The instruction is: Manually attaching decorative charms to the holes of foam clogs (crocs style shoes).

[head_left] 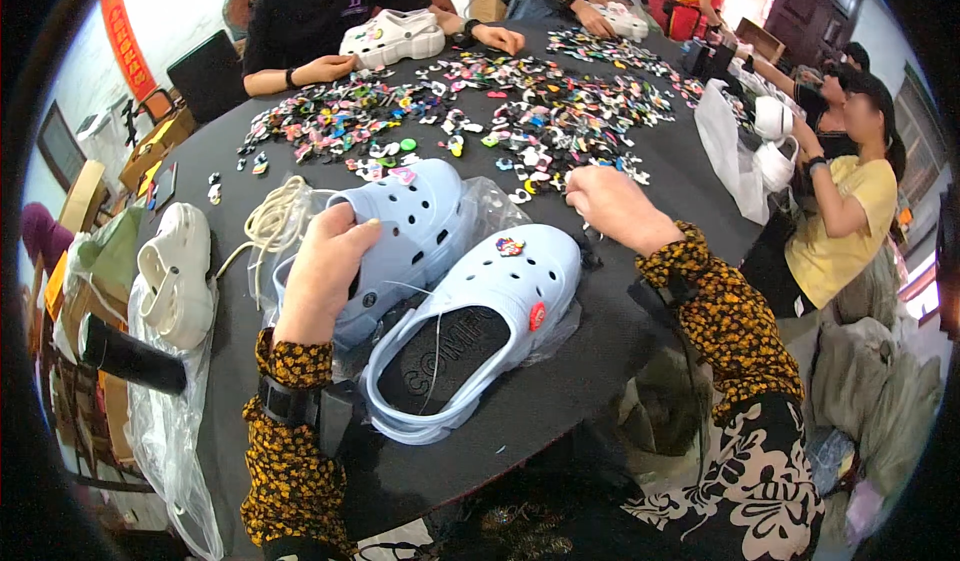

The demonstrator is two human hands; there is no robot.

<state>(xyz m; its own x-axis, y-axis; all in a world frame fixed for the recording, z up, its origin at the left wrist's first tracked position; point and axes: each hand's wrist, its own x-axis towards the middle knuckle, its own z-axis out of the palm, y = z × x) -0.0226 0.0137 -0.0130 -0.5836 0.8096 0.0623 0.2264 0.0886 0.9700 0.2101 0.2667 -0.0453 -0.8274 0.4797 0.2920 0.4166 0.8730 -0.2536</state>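
Two light blue clogs lie side by side on a dark table in front of me. My left hand (322, 261) is closed around the side of the left clog (425, 216), thumb on top. That clog has a pink charm (403, 176) near its toe. The right clog (465, 311) rests untouched, toe pointing away, with a multicoloured charm (510, 247) on top and a round red charm (537, 316) on its side. Past its toe, my right hand (618, 208) is closed in a pinch by the near edge of a charm pile (545, 126); its fingertips hide whatever they hold.
A white clog (178, 276) lies on clear plastic at the left, near a black cylinder (133, 354). Cream cord (275, 223) is coiled beside the left blue clog. Across the table, a person in black handles a white clog (393, 39); others work at the far side and right.
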